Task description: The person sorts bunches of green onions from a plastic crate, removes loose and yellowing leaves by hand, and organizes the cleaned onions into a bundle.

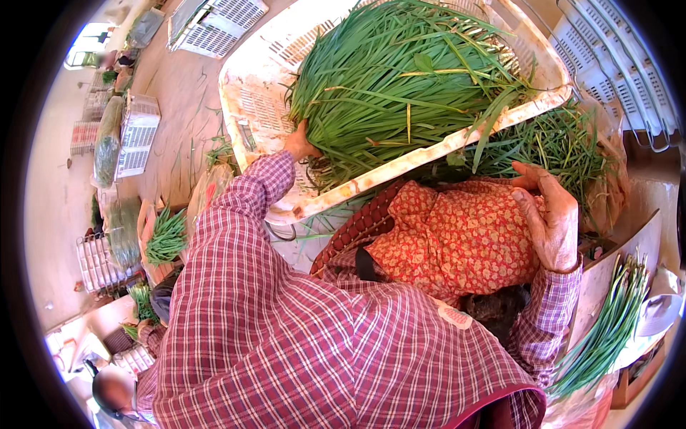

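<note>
A large heap of long green garlic chives (407, 91) lies in a dirty white plastic crate (257, 107), which sits tilted before me. My left hand (303, 143) reaches over the crate's near left side and grips the chives at one end of the heap; some of its fingers are hidden under the leaves. Over my knee is red-orange floral cloth (461, 230). Beside it my right hand (549, 214) is held with thumb and fingers apart and nothing in them. Loose chive leaves and trimmings (552, 150) lie just beyond that hand.
Stacked white crates (611, 64) stand at the upper right. A bundle of chives (605, 327) rests at the lower right. More crates (139, 134) and a bagged bundle (109, 139) are on the left floor. Another person (115, 389) is at the lower left.
</note>
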